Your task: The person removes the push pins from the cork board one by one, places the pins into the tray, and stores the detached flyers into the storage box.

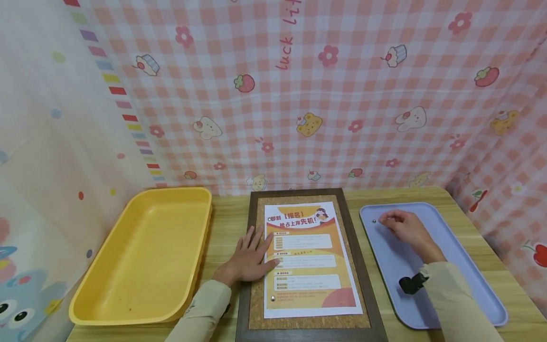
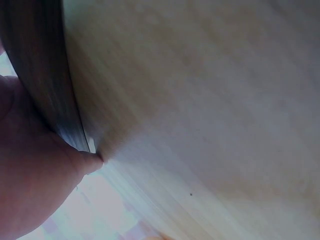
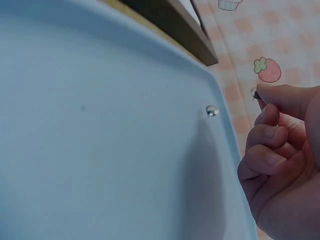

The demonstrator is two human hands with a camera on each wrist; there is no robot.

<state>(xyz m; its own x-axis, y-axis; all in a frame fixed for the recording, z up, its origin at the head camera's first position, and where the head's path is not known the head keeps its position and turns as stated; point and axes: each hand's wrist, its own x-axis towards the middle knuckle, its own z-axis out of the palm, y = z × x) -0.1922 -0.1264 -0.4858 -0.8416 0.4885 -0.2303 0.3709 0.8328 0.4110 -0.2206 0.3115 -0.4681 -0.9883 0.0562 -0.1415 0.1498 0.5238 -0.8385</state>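
My left hand (image 1: 249, 259) lies with spread fingers over the left border of a framed cork board (image 1: 256, 311), fingertips on a printed orange-and-white poster (image 1: 316, 297). One silver thumbtack (image 1: 272, 299) sits at the poster's lower left corner, another (image 1: 269, 219) at its upper left. In the right wrist view, my right hand (image 3: 285, 155) pinches a silver thumbtack (image 3: 254, 93) between thumb and index finger, the other fingers curled. It hovers over the far end of a lavender tray (image 1: 453, 266), where a further thumbtack (image 3: 212, 110) lies near the rim.
A deep yellow tray (image 1: 145, 247) stands left of the cork board on the wood-grain table (image 1: 226, 209). Behind the table hangs a pink checked curtain (image 1: 282, 156). A black wrist camera (image 1: 412, 284) on my right arm overlaps the lavender tray.
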